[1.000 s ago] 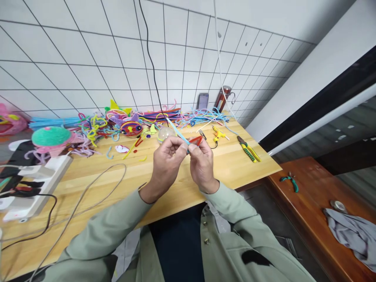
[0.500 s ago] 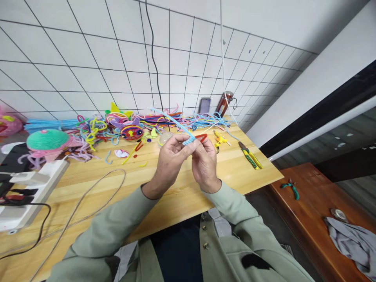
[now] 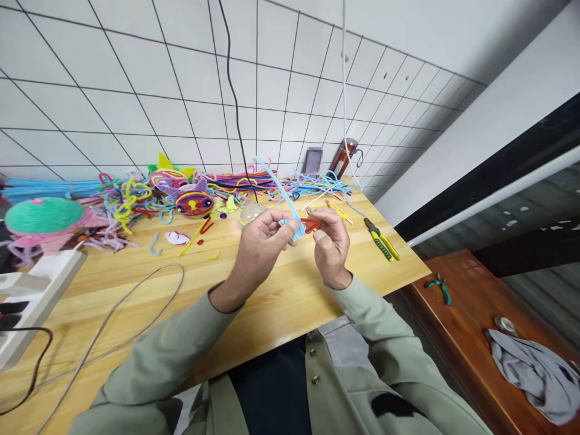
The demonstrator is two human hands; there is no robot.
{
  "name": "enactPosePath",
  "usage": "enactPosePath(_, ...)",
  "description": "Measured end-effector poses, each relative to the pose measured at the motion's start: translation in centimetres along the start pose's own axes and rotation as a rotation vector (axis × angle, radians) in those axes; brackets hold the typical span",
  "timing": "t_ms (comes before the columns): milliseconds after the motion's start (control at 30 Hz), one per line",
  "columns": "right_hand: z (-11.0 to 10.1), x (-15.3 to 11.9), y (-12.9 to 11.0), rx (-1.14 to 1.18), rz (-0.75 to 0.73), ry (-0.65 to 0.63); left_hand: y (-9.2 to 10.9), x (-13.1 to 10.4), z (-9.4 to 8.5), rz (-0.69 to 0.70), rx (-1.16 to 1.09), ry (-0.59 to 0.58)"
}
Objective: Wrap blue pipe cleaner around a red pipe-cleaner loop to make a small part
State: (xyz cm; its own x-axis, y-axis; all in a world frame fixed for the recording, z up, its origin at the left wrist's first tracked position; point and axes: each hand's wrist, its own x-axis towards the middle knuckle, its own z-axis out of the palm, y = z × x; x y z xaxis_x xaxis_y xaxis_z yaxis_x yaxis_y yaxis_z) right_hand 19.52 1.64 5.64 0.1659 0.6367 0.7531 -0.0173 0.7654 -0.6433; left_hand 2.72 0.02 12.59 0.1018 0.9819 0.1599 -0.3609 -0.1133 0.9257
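Note:
Between thumb and fingers, my left hand (image 3: pixel 263 244) pinches a light-blue coiled pipe-cleaner piece (image 3: pixel 296 230), whose long free strand rises up and to the left. A bent red pipe cleaner (image 3: pixel 310 224) sticks out of the blue piece on its right side. My right hand (image 3: pixel 332 244) is at the right end of the red piece, its fingers partly apart; whether they touch the red is hard to tell. Beyond my left hand lies a clear round object (image 3: pixel 252 213). The yellow glue gun (image 3: pixel 336 210) rests past my right hand, partly hidden.
Pliers (image 3: pixel 381 239) lie near the table's right edge. A power strip (image 3: pixel 43 302) and a looped cable (image 3: pixel 171 296) are at left. Along the wall are pipe-cleaner bundles, a red fish figure (image 3: pixel 194 203), a green-and-pink figure (image 3: pixel 45 217) and a bottle (image 3: pixel 343 158).
My right hand has moved right, away from my left, and its fingers have loosened. More of the blue piece and the red loop now shows. The view has shifted slightly.

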Motion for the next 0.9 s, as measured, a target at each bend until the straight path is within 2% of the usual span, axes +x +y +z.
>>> enactPosePath(200,-0.7,3.6,0.4,-0.197,-0.066,-0.214,0.0,0.1,-0.6,-0.095,0.003,-0.118)
enactPosePath(400,0.0,5.4,-0.1,-0.159,-0.007,-0.343,-0.1,0.6,-1.1,-0.118,-0.033,-0.165)
enactPosePath(600,-0.1,5.2,1.0,-0.169,0.068,-0.299,-0.7,0.9,-1.4,-0.130,-0.028,-0.171)
enactPosePath(800,0.0,5.0,1.1,-0.213,-0.017,-0.275,-1.2,1.0,-1.5,-0.139,-0.018,-0.117)
enactPosePath(900,0.1,5.1,0.9,-0.244,-0.011,-0.265,-1.2,1.1,-1.5,-0.122,-0.032,-0.115)
